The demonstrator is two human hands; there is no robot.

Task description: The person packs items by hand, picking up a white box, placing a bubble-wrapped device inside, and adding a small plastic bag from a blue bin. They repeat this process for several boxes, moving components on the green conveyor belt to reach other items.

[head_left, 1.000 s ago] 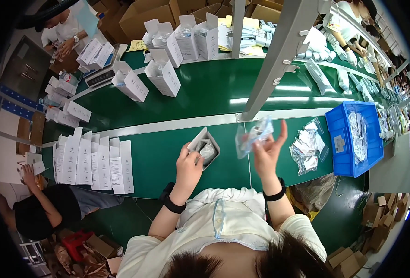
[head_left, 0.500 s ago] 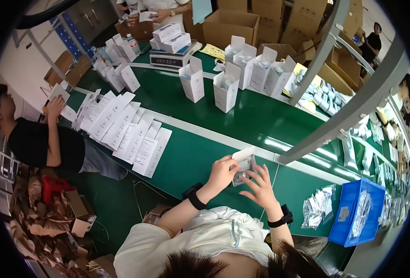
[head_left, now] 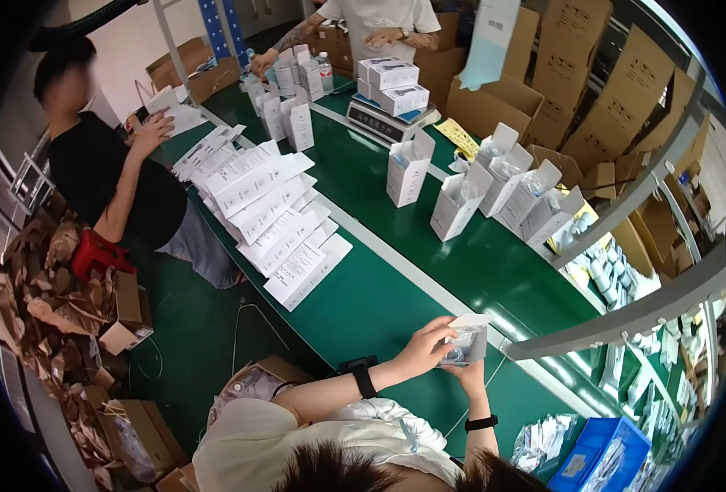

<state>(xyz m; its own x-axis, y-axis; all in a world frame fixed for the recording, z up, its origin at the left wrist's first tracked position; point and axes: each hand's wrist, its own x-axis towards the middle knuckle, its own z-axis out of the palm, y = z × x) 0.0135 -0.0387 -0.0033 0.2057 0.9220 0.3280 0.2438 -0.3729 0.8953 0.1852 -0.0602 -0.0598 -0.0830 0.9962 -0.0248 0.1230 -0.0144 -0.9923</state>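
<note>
Both my hands hold a small open white box (head_left: 468, 338) with a clear bag in it, above the near edge of the green table (head_left: 363, 303). My left hand (head_left: 427, 343) grips its left side and top flap. My right hand (head_left: 466, 375) supports it from below. Each wrist wears a black band. A row of flat white boxes (head_left: 269, 217) lies overlapped to my left along the table.
Upright open white boxes (head_left: 494, 193) stand across the table's far half, beyond a white strip. A scale (head_left: 383, 119) carries stacked boxes. A blue crate (head_left: 599, 455) and clear bags (head_left: 543, 439) sit at lower right. A seated person in black (head_left: 113, 180) works at left; another stands at the back.
My view has swung further left. The box stays in both hands, now held lower right in view. The blue crate has slid toward the frame's edge.
</note>
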